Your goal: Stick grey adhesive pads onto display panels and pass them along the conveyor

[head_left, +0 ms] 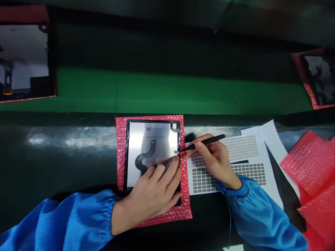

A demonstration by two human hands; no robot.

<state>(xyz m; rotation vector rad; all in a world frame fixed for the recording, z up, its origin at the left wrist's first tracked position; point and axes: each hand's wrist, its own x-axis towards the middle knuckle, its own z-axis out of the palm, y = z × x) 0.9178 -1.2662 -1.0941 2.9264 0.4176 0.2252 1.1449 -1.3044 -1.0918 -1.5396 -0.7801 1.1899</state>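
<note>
A shiny display panel [146,146] with a black flex cable lies back-up on a red bubble-wrap sheet [120,153]. My left hand [154,191] rests flat on the panel's lower right part, fingers stretched out toward its right edge. My right hand [211,157] pinches black tweezers [206,142]. The tweezer tip holds a small grey piece [177,152] at the panel's right edge, just above my left fingertips.
White sheets with grids of small grey pads [235,164] lie under my right hand. More red bubble wrap [311,174] is piled at the right. A green conveyor belt [183,94] runs behind, carrying panels on red wrap at far left [23,62] and far right [316,80].
</note>
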